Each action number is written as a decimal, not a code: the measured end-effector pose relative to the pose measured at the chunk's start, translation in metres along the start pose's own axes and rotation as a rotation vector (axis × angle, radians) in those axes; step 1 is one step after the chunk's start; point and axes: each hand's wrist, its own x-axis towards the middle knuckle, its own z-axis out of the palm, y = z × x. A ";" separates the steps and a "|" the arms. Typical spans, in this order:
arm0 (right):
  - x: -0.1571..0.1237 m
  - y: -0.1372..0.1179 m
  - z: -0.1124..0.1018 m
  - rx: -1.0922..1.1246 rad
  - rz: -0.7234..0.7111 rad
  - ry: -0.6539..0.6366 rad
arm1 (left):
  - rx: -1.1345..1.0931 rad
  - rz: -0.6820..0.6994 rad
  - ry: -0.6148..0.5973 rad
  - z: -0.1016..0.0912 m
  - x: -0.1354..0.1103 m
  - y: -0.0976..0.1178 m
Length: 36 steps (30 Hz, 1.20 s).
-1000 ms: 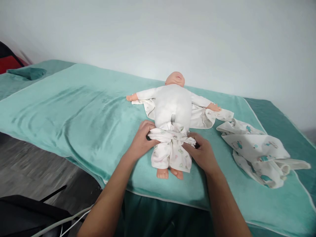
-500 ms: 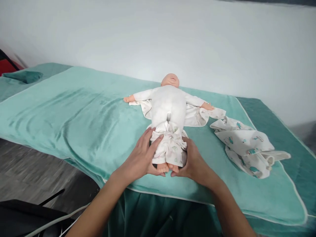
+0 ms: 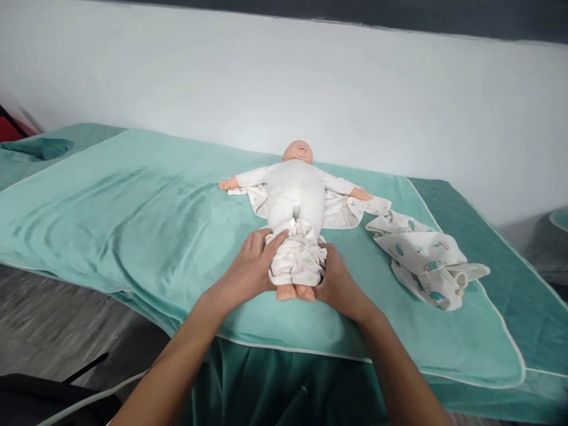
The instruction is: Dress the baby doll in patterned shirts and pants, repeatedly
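A baby doll [image 3: 295,189] with a white cloth body lies on its back, arms spread, feet towards me. Bunched around its legs are white printed baby pants [image 3: 298,260], with both feet showing below the hems. My left hand [image 3: 251,263] is closed on the left side of the pants, thumb on top of the fabric. On the other side my right hand [image 3: 339,281] grips the pants, its fingers partly hidden behind the cloth and leg. A spread baby shirt [image 3: 341,210] lies under the doll's back and arms.
A crumpled white garment with teal prints [image 3: 428,260] lies to the right. Beneath everything is a light green blanket [image 3: 168,236] over a darker green bed cover [image 3: 501,272]. The white wall [image 3: 266,83] stands behind. A pale cable [image 3: 97,396] runs at lower left.
Both hands have moved up the legs, away from the feet. The pants are more bunched, and more of the doll's feet shows. The camera view has shifted slightly.
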 end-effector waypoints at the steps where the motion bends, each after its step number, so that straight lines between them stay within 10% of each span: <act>1: -0.002 0.000 -0.002 -0.014 -0.034 -0.041 | -0.025 0.013 -0.021 -0.001 -0.004 0.001; 21: -0.009 -0.010 0.006 -0.111 -0.007 0.141 | 0.038 -0.053 -0.038 -0.012 0.005 0.018; 30: 0.000 -0.052 -0.020 -0.421 0.328 -0.053 | -0.147 -0.377 -0.062 -0.027 0.006 0.040; 36: -0.004 -0.080 -0.045 -0.122 0.387 -0.280 | -0.547 -0.463 -0.337 -0.061 0.009 0.048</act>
